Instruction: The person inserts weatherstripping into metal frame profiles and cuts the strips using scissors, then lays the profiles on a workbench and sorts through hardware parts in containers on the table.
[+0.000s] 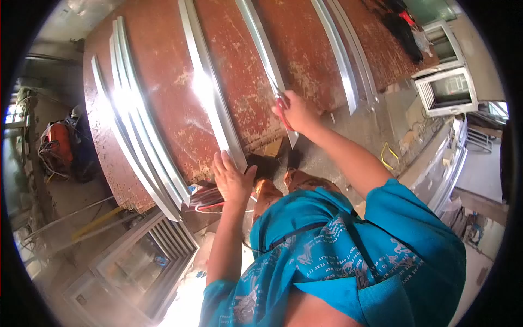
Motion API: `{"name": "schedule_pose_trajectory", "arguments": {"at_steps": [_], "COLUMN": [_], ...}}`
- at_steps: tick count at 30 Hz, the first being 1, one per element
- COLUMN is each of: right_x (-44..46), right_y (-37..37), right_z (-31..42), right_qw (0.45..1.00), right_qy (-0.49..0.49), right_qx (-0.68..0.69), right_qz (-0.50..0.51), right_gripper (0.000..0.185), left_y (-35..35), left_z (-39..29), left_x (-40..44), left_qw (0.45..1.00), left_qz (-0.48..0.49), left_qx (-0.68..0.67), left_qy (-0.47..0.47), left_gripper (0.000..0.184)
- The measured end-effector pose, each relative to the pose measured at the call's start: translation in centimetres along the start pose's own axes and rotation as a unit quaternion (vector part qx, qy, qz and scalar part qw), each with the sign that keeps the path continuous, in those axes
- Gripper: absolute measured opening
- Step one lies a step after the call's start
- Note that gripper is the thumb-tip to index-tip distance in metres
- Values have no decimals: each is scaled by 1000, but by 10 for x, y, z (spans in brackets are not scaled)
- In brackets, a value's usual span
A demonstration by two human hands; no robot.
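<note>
Long metal strips lie spaced across a worn red-brown board. My left hand [231, 177] rests with its fingers spread at the near end of the middle metal strip [213, 103]. In my right hand [300, 113] are red-handled scissors [282, 110], their blades lying along another metal strip [260, 46]. The near tip of that strip reaches past the board's edge. Further right lies a wider shiny strip [339, 54]. Several strips [133, 109] are grouped at the left, their near ends overhanging the board [163, 71].
White frames [448, 92] stand at the right, beside a dark item with a red part [407, 18] on the board's far corner. An orange object [59, 144] with cables is at the left. Slatted frames [147, 256] lean below left. A yellow loop [390, 157] lies at the right.
</note>
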State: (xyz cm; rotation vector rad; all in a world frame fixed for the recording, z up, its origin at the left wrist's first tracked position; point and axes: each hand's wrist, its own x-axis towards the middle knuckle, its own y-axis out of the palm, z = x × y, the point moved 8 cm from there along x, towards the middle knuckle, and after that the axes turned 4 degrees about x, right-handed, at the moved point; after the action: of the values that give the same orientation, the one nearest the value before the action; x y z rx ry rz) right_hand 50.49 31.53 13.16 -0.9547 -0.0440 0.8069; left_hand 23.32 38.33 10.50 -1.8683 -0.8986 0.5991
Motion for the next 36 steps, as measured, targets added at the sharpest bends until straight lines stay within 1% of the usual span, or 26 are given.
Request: {"name": "schedule_pose_trajectory", "arguments": {"at_steps": [1, 3, 4, 5, 6, 7, 8, 9, 11, 12, 13, 15, 16, 17, 19, 20, 21, 23, 24, 27, 29, 30, 31, 33, 34, 36], "right_x": [8, 14, 10, 8, 3, -4, -8, -12, -28, -33, -41, -52, -53, -54, -57, -58, -57, -53, -48, -22, -16, -6, -3, 6, 9, 0], "right_y": [-6, -15, -23, -28, -31, -38, -37, -37, -45, -38, -41, -41, -41, -35, -23, -18, -12, 6, 22, 63, 70, 89, 92, 88, 81, 74], "right_z": [-12, -35, -36, -38, -41, -43, -48, -53, -51, -57, -51, -42, -38, -34, -28, -23, -17, 2, 11, 29, 52, 55, 57, 56, 55, 53], "right_qw": [1000, 999, 998, 998, 998, 996, 994, 991, 985, 978, 974, 971, 971, 968, 966, 967, 967, 968, 965, 974, 976, 970, 973, 986, 986, 985], "right_qy": [-14, -46, -55, -57, -58, -87, -99, -110, -133, -157, -185, -171, -172, -174, -170, -180, -190, -197, -190, -152, -163, -222, -209, -160, -155, -148], "right_qx": [2, 9, 16, 4, -8, 14, 30, 44, 63, 88, 91, 78, 80, 69, 60, 58, 56, 72, 78, 30, 1, -32, -29, 3, 3, 56], "right_qz": [-3, -25, -25, 8, 40, 22, 45, 67, 94, 102, 96, 145, 144, 169, 185, 171, 157, 137, 162, 164, 147, 96, 92, 52, 55, 72], "right_gripper": [48, 45, 45, 44, 44, 43, 43, 43, 43, 43, 43, 45, 45, 44, 44, 45, 46, 43, 42, 44, 43, 44, 44, 46, 46, 47], "left_y": [6, 20, 23, 27, 30, 27, 24, 17, 36, 6, 6, -1, -1, 1, 13, 13, 22, 37, 36, 32, 20, 12, 12, 6, 8, 14], "left_z": [-9, -12, -10, -8, -4, -3, -1, 0, 39, 16, 18, 37, 41, 44, 35, 27, 29, 46, 49, 77, 82, 87, 94, 100, 97, 77], "left_x": [6, 9, 10, 12, 12, 12, 12, 11, 10, 12, 15, 12, 10, 9, 12, 12, 16, 18, 19, 21, 21, 18, 20, 27, 29, 36], "left_qw": [1000, 996, 995, 994, 997, 998, 999, 997, 959, 952, 953, 972, 965, 966, 922, 874, 876, 830, 827, 849, 828, 840, 844, 931, 931, 951], "left_qz": [-14, 7, -23, -34, -37, -39, -26, -67, -17, -71, -74, -128, -150, -152, -77, -78, -72, -95, -93, -89, -103, -127, -114, -63, -58, -24], "left_qx": [3, 69, 77, 82, 50, 18, -14, -30, -241, -257, -253, -58, -73, -72, -291, -391, -393, -481, -481, -442, -484, -447, -446, -286, -285, -269], "left_qy": [-2, -60, -66, -67, -54, -40, -27, 2, -148, -151, -148, -190, -201, -199, -244, -279, -272, -266, -278, -275, -263, -280, -277, -218, -220, -149], "left_gripper": [90, 88, 81, 81, 76, 72, 65, 58, 53, 46, 46, 39, 31, 31, 26, 23, 23, 24, 26, 29, 31, 31, 31, 31, 31, 26]}}
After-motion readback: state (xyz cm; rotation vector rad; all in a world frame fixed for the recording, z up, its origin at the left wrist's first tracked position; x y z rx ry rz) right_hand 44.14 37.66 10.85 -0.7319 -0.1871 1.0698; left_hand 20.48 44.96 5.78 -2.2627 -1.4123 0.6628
